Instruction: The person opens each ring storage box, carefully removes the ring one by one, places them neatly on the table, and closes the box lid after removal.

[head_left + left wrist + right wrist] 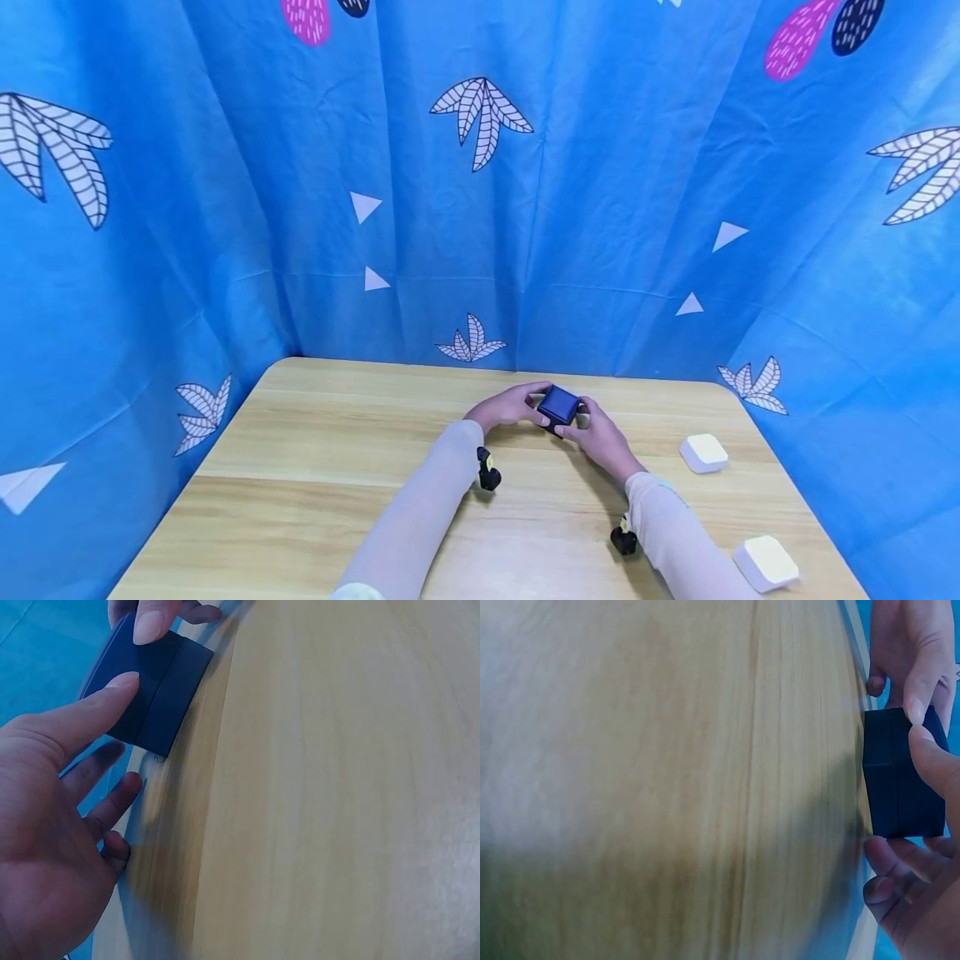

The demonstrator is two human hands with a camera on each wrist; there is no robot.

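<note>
A small dark blue box [559, 404] with a shiny square top is held between both hands near the far edge of the table. A straight seam runs across the side of the box [154, 694] in the left wrist view. My left hand [513, 407] grips its left side, thumb pressed on the near face. From the right, my right hand [600, 440] grips it too, its thumb on that same face close to the left thumb. In the right wrist view the box [900, 776] hides part of the fingers behind it.
Two white blocks with rounded corners, one farther back [703, 453] and one nearer [765, 563], sit on the right of the wooden table [322, 450]. A blue patterned curtain [600, 183] hangs behind the table and along both sides.
</note>
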